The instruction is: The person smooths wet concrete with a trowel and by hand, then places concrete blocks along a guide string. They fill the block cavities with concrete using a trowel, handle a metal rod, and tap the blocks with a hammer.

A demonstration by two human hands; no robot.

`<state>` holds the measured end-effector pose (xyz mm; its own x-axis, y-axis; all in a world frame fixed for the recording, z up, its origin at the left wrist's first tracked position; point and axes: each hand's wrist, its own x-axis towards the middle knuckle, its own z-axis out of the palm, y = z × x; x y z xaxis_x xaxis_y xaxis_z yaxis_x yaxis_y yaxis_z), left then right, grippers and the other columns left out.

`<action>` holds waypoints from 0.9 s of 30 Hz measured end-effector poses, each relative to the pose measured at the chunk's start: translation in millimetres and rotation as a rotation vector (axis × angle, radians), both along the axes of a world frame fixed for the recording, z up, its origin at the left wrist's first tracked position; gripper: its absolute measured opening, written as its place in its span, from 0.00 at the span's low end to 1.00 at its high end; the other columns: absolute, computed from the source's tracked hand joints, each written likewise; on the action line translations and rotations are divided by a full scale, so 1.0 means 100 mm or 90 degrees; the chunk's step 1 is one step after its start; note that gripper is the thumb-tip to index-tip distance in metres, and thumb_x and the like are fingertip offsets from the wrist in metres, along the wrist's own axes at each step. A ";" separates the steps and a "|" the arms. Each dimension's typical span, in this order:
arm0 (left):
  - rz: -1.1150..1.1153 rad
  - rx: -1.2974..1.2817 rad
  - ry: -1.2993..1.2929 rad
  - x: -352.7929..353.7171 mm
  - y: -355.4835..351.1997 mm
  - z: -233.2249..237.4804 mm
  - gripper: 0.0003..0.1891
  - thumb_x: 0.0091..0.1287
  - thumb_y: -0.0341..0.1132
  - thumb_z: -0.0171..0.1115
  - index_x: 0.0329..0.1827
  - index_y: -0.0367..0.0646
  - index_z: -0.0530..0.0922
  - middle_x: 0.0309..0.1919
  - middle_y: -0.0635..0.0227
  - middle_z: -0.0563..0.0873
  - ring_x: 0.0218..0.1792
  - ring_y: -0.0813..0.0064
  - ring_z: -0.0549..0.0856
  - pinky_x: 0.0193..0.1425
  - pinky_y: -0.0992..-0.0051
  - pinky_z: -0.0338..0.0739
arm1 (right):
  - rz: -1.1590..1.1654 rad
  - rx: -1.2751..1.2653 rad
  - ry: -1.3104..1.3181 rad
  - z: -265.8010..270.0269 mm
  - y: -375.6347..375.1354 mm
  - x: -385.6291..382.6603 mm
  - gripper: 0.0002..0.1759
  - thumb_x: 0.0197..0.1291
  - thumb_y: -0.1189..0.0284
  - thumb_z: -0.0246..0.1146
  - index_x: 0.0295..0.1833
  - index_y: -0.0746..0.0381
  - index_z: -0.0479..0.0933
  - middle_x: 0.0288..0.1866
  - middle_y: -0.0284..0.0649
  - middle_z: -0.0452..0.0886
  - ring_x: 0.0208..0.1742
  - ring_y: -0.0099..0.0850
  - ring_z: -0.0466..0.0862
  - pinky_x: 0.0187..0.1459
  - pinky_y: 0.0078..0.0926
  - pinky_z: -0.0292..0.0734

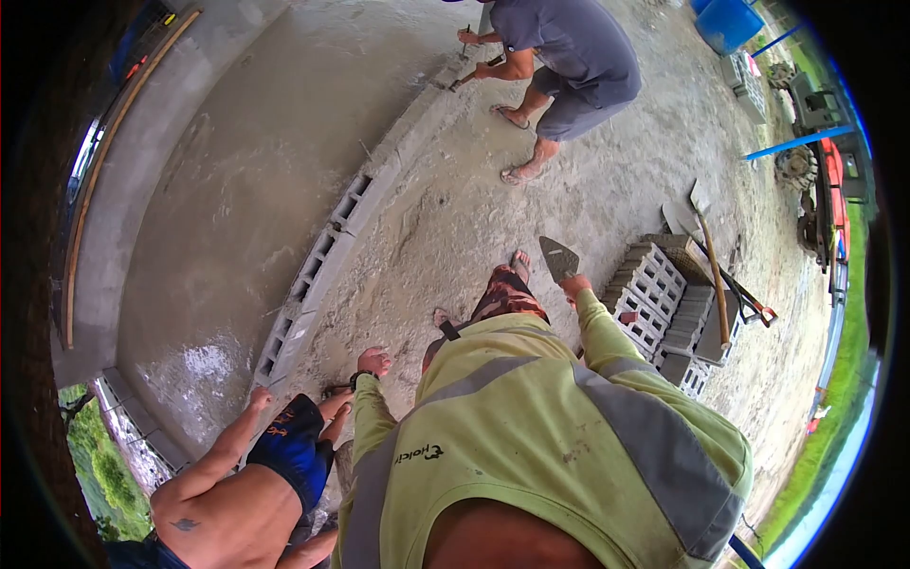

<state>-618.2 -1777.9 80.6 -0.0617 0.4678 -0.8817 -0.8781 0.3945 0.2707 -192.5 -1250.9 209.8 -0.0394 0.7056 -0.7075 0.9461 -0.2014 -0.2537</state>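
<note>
My right hand (573, 286) is closed round the handle of a pointed trowel (559, 257), its blade tilted up and forward. Hanging beside my body, my left hand (374, 361) has its fingers curled, and whatever they may hold is too small to make out. A dark watch or band sits on that wrist. Ahead of me and to the left runs a low row of hollow concrete blocks (327, 248), with open cells along its nearer part. Grey, wet-looking concrete (256, 180) lies on its far side.
A person (578, 57) in grey bends over the row's far end with a tool. A shirtless person (242, 488) is close on my left. To my right are stacked blocks (654, 289), with a shovel (713, 256) leaning on them. A blue barrel (728, 27) stands farther off.
</note>
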 end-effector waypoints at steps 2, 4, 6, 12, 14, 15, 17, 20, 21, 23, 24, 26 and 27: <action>-0.006 0.045 0.007 -0.02 0.06 -0.07 0.23 0.67 0.39 0.54 0.65 0.45 0.71 0.62 0.47 0.78 0.48 0.52 0.80 0.44 0.50 0.75 | -0.020 -0.001 -0.006 0.12 -0.03 -0.05 0.20 0.66 0.59 0.60 0.32 0.67 0.81 0.21 0.44 0.81 0.16 0.37 0.83 0.18 0.39 0.78; -0.009 0.076 0.013 -0.05 0.08 -0.09 0.23 0.68 0.39 0.53 0.66 0.43 0.71 0.60 0.46 0.78 0.49 0.50 0.80 0.45 0.48 0.75 | -0.041 -0.002 -0.011 0.16 -0.03 -0.07 0.20 0.66 0.60 0.59 0.33 0.67 0.81 0.22 0.44 0.82 0.16 0.37 0.83 0.18 0.39 0.78; 0.000 0.100 0.006 -0.05 0.08 -0.07 0.24 0.68 0.39 0.52 0.66 0.42 0.70 0.59 0.45 0.79 0.49 0.48 0.81 0.46 0.46 0.76 | -0.016 -0.032 -0.019 0.11 0.00 -0.04 0.19 0.58 0.61 0.61 0.37 0.68 0.84 0.30 0.50 0.86 0.29 0.42 0.88 0.33 0.40 0.82; 0.019 0.163 0.003 -0.04 0.15 0.14 0.26 0.68 0.39 0.49 0.67 0.37 0.68 0.56 0.41 0.81 0.51 0.42 0.81 0.48 0.41 0.78 | -0.030 -0.018 -0.016 0.11 -0.01 -0.03 0.21 0.65 0.59 0.60 0.31 0.67 0.80 0.19 0.43 0.80 0.15 0.35 0.82 0.19 0.38 0.78; 0.076 0.152 -0.051 -0.07 0.17 0.21 0.30 0.68 0.39 0.46 0.72 0.34 0.61 0.59 0.34 0.78 0.55 0.34 0.78 0.50 0.34 0.75 | 0.005 -0.015 -0.003 0.09 0.00 0.00 0.20 0.65 0.59 0.61 0.30 0.67 0.79 0.18 0.43 0.80 0.15 0.36 0.82 0.18 0.39 0.77; 0.078 0.153 -0.051 -0.05 0.19 0.20 0.30 0.68 0.39 0.46 0.72 0.34 0.61 0.59 0.34 0.78 0.55 0.34 0.78 0.50 0.34 0.75 | 0.039 -0.014 0.010 0.08 0.01 0.01 0.20 0.65 0.59 0.61 0.30 0.67 0.79 0.18 0.43 0.80 0.15 0.36 0.81 0.18 0.39 0.76; -0.374 0.191 0.488 0.01 0.21 0.16 0.28 0.68 0.45 0.50 0.69 0.41 0.70 0.60 0.50 0.81 0.61 0.50 0.79 0.58 0.47 0.77 | 0.001 -0.007 0.011 0.08 0.01 0.00 0.20 0.64 0.60 0.62 0.29 0.67 0.79 0.17 0.44 0.80 0.14 0.36 0.81 0.18 0.39 0.75; -0.806 0.038 0.861 0.00 0.13 0.01 0.25 0.67 0.51 0.54 0.63 0.52 0.79 0.61 0.72 0.83 0.65 0.70 0.77 0.65 0.63 0.75 | -0.056 -0.004 0.005 0.14 0.00 -0.05 0.20 0.64 0.60 0.63 0.28 0.67 0.78 0.17 0.44 0.79 0.14 0.37 0.81 0.17 0.40 0.74; -0.806 0.038 0.861 0.01 0.13 -0.01 0.25 0.67 0.51 0.54 0.63 0.52 0.79 0.61 0.72 0.83 0.65 0.70 0.77 0.65 0.63 0.75 | -0.074 -0.005 -0.001 0.18 -0.01 -0.08 0.20 0.63 0.60 0.64 0.28 0.68 0.78 0.17 0.44 0.79 0.14 0.37 0.81 0.17 0.40 0.74; -0.800 -0.052 0.867 0.03 0.13 -0.03 0.22 0.64 0.54 0.57 0.58 0.60 0.84 0.59 0.88 0.84 0.65 0.84 0.77 0.66 0.74 0.73 | -0.063 -0.005 -0.002 0.29 -0.03 -0.13 0.20 0.63 0.60 0.64 0.28 0.68 0.78 0.17 0.44 0.79 0.14 0.38 0.81 0.17 0.40 0.75; -0.798 -0.052 0.867 0.03 0.16 0.02 0.22 0.64 0.54 0.57 0.58 0.60 0.84 0.59 0.88 0.84 0.65 0.84 0.77 0.66 0.74 0.73 | -0.054 -0.004 -0.002 0.28 -0.02 -0.13 0.20 0.63 0.60 0.64 0.28 0.68 0.78 0.17 0.44 0.79 0.15 0.38 0.82 0.18 0.39 0.76; -0.759 -0.030 0.836 0.03 0.17 0.07 0.22 0.65 0.54 0.57 0.59 0.60 0.83 0.58 0.85 0.84 0.66 0.82 0.76 0.68 0.73 0.72 | -0.024 -0.012 -0.009 0.25 0.00 -0.13 0.19 0.64 0.61 0.64 0.30 0.67 0.79 0.18 0.44 0.80 0.16 0.37 0.83 0.18 0.39 0.77; -0.758 -0.030 0.836 0.03 0.17 0.07 0.22 0.65 0.54 0.57 0.59 0.60 0.83 0.58 0.85 0.84 0.66 0.82 0.76 0.68 0.73 0.72 | 0.005 -0.021 -0.017 0.23 0.02 -0.12 0.18 0.64 0.61 0.63 0.31 0.67 0.80 0.18 0.44 0.80 0.17 0.37 0.84 0.19 0.39 0.78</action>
<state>-614.9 -1760.9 87.4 -0.3491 0.7599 -0.5484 0.6287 0.6239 0.4643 -204.3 -1249.3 232.7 -0.0257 0.6819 -0.7310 0.9539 -0.2021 -0.2221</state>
